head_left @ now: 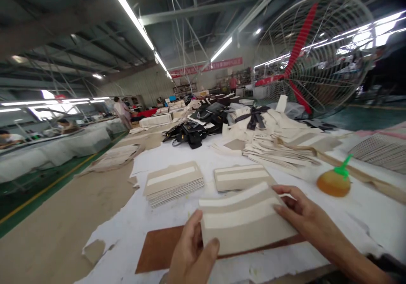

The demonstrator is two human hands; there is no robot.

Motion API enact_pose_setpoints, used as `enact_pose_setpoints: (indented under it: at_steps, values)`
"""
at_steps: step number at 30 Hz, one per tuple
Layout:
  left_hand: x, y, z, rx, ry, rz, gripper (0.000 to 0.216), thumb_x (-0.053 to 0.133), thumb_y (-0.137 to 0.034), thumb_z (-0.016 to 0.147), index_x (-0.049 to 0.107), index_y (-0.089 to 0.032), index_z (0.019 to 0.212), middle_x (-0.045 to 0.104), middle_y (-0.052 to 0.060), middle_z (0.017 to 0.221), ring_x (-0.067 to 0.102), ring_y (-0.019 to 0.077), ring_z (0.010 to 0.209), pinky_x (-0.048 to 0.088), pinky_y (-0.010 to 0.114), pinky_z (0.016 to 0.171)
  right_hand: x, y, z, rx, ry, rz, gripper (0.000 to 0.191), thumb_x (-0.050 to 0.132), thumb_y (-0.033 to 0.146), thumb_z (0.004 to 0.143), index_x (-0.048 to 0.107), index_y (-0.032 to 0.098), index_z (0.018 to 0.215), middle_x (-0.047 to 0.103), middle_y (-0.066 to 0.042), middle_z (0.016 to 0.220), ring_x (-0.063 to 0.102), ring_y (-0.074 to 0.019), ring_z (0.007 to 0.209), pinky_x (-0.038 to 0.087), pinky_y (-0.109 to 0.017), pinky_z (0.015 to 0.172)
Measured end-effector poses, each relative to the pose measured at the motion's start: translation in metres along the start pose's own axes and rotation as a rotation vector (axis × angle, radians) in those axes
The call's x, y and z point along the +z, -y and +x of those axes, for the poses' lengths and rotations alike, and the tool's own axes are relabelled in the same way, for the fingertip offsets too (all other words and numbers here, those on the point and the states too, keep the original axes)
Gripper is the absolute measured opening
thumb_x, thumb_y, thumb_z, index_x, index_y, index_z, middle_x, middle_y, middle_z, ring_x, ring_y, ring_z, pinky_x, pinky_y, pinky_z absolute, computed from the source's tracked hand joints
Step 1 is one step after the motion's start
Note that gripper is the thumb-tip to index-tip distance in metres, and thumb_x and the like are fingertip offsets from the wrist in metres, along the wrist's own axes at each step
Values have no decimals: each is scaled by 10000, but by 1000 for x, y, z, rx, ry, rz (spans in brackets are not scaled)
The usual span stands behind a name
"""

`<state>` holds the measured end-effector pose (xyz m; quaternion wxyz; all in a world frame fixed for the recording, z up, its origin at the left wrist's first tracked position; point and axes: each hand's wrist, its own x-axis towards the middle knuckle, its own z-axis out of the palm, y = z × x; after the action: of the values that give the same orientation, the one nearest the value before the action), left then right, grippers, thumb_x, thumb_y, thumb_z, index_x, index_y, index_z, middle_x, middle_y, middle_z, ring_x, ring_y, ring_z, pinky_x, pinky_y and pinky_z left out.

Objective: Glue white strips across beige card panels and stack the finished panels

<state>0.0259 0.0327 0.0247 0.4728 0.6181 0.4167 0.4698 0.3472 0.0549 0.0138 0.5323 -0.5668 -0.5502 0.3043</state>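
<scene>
A beige fabric panel (pixel 244 233) with two pale stripes across it is held between my hands, low in the middle of the view. My left hand (pixel 195 248) grips its left edge, thumb on top. At the right edge my right hand (pixel 298 212) pinches it, thumb above and fingers at the far corner. Beneath the panel lies a brown board (pixel 158 248), partly covered. Just beyond are a neat stack of striped beige panels (pixel 174 184) on the left and a smaller stack (pixel 241 178) on the right, overlapped by the held panel.
An orange squeeze bottle with a green nozzle (pixel 334 182) stands on the right. Behind the stacks lie black straps and pieces (pixel 190 134) and piled cream fabric (pixel 269 144). A large caged fan (pixel 294 60) rises at the back right. Several people are in the distance.
</scene>
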Motion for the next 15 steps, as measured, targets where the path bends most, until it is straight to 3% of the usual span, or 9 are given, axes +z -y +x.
enact_pose_setpoints:
  at_steps: [3, 8, 11, 13, 15]
  values:
    - [21, -10, 63, -170, -47, -35, 705, 681, -456, 882, 484, -153, 1487, 733, 197, 1372, 697, 330, 1291, 519, 513, 1150, -8, -16, 48, 38, -113, -105, 398, 651, 436, 883, 643, 221, 1218, 797, -57, 852, 766, -249, 716, 595, -334, 590]
    - [47, -6, 145, -159, -47, 37, 698, 714, -346, 855, 512, -145, 1492, 709, 178, 1422, 675, 320, 1320, 514, 446, 1140, -8, -49, 118, -3, -233, -252, 375, 607, 366, 848, 670, 181, 1168, 758, -90, 943, 740, -239, 784, 587, -359, 678]
    - [54, 9, 164, -168, -84, 128, 757, 725, -351, 842, 477, -145, 1528, 557, 196, 1595, 489, 344, 1514, 427, 461, 1219, -7, -64, 139, -22, -252, -363, 347, 609, 326, 816, 707, 142, 1094, 746, -157, 1037, 738, -272, 882, 597, -429, 831]
    - [54, 16, 161, -176, -100, 188, 791, 713, -342, 843, 437, -128, 1553, 438, 212, 1679, 365, 352, 1589, 336, 486, 1276, -8, -74, 139, -34, -253, -444, 352, 611, 344, 817, 730, 124, 1064, 733, -204, 1090, 728, -321, 988, 571, -498, 956]
    - [53, 19, 150, -187, -94, 232, 802, 702, -314, 832, 421, -104, 1554, 404, 231, 1691, 346, 362, 1593, 275, 511, 1301, -10, -86, 130, -46, -246, -517, 420, 608, 400, 831, 739, 115, 1110, 719, -233, 1166, 700, -367, 1112, 529, -547, 1049]
